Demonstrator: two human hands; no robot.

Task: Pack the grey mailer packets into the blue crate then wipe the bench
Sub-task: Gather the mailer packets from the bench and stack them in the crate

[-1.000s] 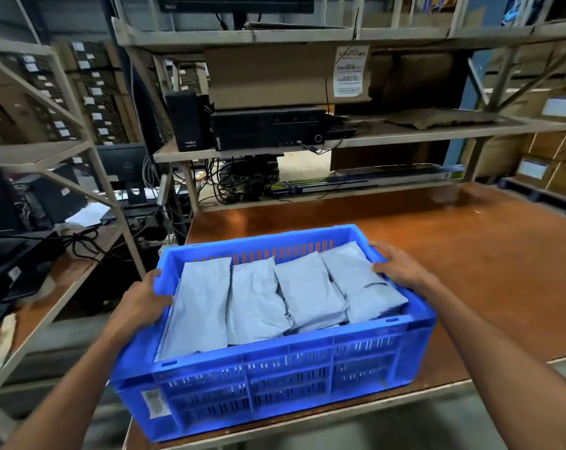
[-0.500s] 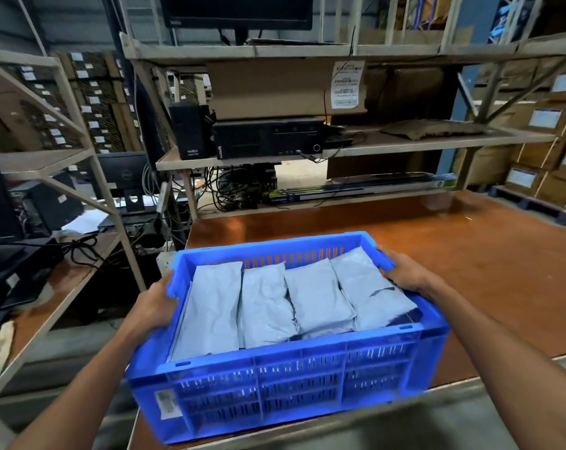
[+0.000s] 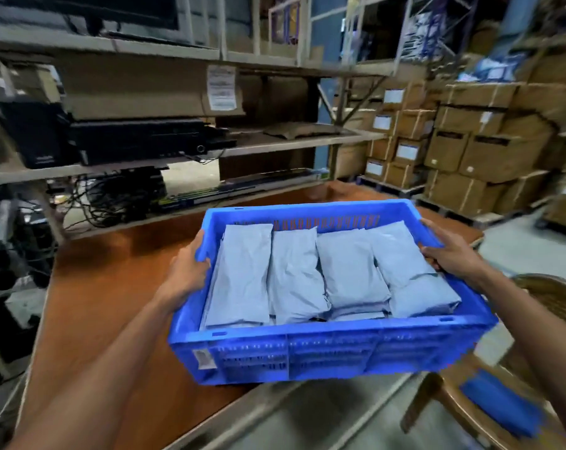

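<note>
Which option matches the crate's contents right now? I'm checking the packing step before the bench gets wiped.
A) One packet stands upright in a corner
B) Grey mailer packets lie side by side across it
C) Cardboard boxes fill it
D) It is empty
B: four grey mailer packets show on top, lying flat in a row inside the blue crate, which the left hand and right hand grip by its side rims.

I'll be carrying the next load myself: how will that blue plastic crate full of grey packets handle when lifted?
The blue slotted plastic crate looks rigid, so it probably won't flex. Four rows of grey mailer packets fill it, so it is likely fairly heavy: the left hand and right hand each grip a side rim. The loose packets may slide if it is tilted.
</note>
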